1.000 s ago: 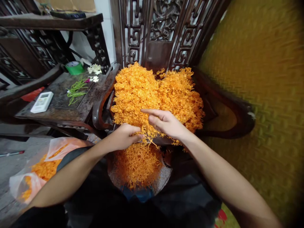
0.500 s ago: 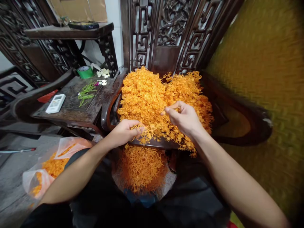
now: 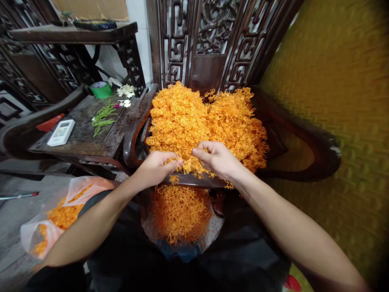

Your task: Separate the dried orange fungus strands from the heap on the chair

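Note:
My left hand [image 3: 161,166] is closed in a pinch on a small orange plastic flower sprig [image 3: 187,164], held just above the front edge of the chair seat. My right hand [image 3: 214,158] faces it from the other side, thumb and forefinger pinched at the sprig's right end; the exact grip is partly hidden against the orange behind. Directly behind both hands rises a large two-humped heap of orange plastic flower sprigs [image 3: 179,113] on the dark wooden chair [image 3: 206,181]. Below the seat, between my knees, a container holds thin orange stalk-like pieces [image 3: 182,215].
On the side table at left lie a white remote control [image 3: 61,132], green stems [image 3: 104,117], white flowers [image 3: 125,91] and a green tape roll [image 3: 101,90]. A plastic bag [image 3: 53,239] with orange pieces rests on the floor. The chair's curved arm [image 3: 328,158] stands at right.
My right hand has come left and slightly down from over the heap to meet the sprig in my left hand. The whole view has shifted a little.

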Available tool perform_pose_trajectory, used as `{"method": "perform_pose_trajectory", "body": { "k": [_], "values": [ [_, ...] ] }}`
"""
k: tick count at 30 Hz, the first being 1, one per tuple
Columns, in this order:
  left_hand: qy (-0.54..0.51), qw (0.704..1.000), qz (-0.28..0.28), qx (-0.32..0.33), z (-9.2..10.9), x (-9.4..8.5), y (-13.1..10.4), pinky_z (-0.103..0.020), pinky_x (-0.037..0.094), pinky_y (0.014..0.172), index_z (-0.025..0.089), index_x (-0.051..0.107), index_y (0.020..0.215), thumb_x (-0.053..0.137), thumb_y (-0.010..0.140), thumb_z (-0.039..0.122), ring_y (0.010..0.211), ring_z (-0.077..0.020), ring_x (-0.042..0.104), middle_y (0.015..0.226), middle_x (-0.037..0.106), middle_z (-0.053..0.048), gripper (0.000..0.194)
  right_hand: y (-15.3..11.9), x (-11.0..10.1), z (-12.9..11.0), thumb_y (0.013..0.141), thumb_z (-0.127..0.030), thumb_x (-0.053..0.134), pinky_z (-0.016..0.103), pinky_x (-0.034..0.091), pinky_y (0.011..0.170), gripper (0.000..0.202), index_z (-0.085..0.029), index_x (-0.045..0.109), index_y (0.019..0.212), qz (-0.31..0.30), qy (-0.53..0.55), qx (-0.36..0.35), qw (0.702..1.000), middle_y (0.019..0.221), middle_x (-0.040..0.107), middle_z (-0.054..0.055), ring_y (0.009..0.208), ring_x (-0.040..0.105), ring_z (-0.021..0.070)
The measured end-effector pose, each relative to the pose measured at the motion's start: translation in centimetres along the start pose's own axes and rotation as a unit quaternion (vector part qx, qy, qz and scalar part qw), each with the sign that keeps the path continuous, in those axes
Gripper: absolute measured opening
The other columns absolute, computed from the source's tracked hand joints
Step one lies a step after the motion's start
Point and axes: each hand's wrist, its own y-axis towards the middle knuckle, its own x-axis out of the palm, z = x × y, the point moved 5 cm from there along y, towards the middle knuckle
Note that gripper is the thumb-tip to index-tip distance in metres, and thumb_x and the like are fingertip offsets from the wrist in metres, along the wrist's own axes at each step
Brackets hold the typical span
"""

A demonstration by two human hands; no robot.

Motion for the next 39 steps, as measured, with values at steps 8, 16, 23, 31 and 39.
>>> {"method": "perform_pose_trajectory", "body": {
  "k": [8, 16, 23, 31, 39],
  "values": [
    [-0.292, 0.951, 0.077, -0.07, -1.9, 0.4, 0.1, -0.021, 0.02, 0.046, 0.016, 0.058, 0.081, 0.073, 0.087, 0.051, 0.047, -0.0037, 0.034, 0.061, 0.049, 0.005, 0.038, 2.1, -8.0, -0.6, 0.071, -0.054, 0.088, 0.021, 0.02, 0.04, 0.045, -0.02, 0.059, 0.08, 0.154, 0.08, -0.052, 0.983, 0.058, 0.052, -0.004, 0.046, 0.039, 0.0064],
    [-0.387, 0.914, 0.098, -0.076, -1.4, 1.3, 1.3, -0.017, 0.029, 0.041, 0.016, 0.059, 0.1, 0.084, 0.078, 0.046, 0.048, -0.0037, 0.048, 0.073, 0.063, 0.002, 0.044, -0.2, -0.2, -0.1, 0.084, -0.056, 0.077, 0.024, 0.017, 0.045, 0.043, -0.018, 0.068, 0.101, -0.04, 0.084, -0.019, 0.996, 0.062, 0.038, -0.008, 0.048, 0.029, 0.0057],
    [-0.422, 0.9, 0.076, -0.08, -1.1, 1.9, 0.9, -0.016, 0.021, 0.039, 0.014, 0.06, 0.093, 0.086, 0.077, 0.039, 0.041, -0.0005, 0.036, 0.061, 0.056, 0.006, 0.039, 0.2, -3.5, -0.7, 0.08, -0.055, 0.081, 0.023, 0.02, 0.042, 0.041, -0.022, 0.058, 0.081, 0.156, -0.014, -0.111, 0.981, 0.052, 0.042, -0.008, 0.044, 0.03, 0.0072],
    [-0.436, 0.887, 0.142, -0.053, -1.0, 0.9, 0.8, -0.018, 0.03, 0.043, 0.016, 0.056, 0.097, 0.083, 0.079, 0.037, 0.049, -0.0042, 0.05, 0.072, 0.062, 0.003, 0.038, -0.1, -4.0, -0.1, 0.086, -0.043, 0.077, 0.024, 0.021, 0.044, 0.033, -0.019, 0.066, 0.106, 0.042, 0.051, -0.068, 0.996, 0.077, 0.061, -0.002, 0.047, 0.037, 0.0054],
    [-0.401, 0.907, 0.123, -0.034, -1.6, 1.9, 1.0, -0.021, 0.041, 0.051, 0.017, 0.055, 0.105, 0.082, 0.082, 0.036, 0.052, -0.0075, 0.053, 0.062, 0.059, 0.005, 0.04, -0.6, 1.0, 0.9, 0.076, -0.056, 0.084, 0.024, 0.02, 0.045, 0.043, -0.019, 0.065, 0.088, -0.014, 0.08, -0.014, 0.997, 0.054, 0.041, -0.008, 0.046, 0.03, 0.0065]
  ]
}}
